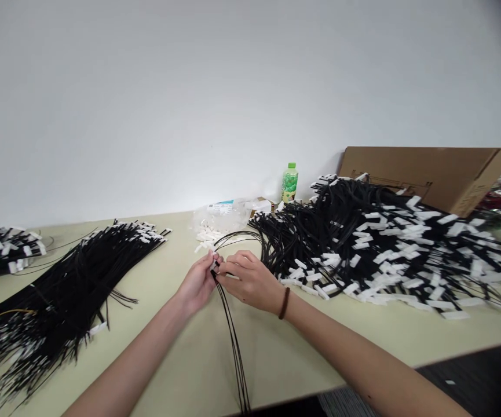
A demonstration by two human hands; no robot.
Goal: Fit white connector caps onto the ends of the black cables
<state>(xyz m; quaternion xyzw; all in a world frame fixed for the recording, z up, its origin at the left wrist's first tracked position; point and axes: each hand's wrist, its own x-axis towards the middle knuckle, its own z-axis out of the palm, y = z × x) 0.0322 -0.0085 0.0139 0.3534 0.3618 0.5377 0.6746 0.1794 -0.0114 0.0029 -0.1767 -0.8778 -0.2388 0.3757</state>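
Observation:
Several thin black cables [233, 341] run from between my hands down over the table's front edge. My left hand [197, 284] is closed around them near a small white piece at their upper part. My right hand [248, 278], with a dark band at the wrist, pinches at the same spot, its fingertips against the cables. Other black cables arch from the hands over to the big pile [341, 226] on the right, whose ends carry white tags. Just behind the hands lie small white pieces [209, 236] beside a clear plastic bag [224, 217]. My fingers hide the exact grip.
A long bundle of black cables [72, 272] lies on the left of the table [154, 336], with another white-tagged bundle [7, 246] at the far left. Toward the wall stand a green-capped bottle [289, 182] and a cardboard box [419, 174]. The table's front edge runs below my right arm.

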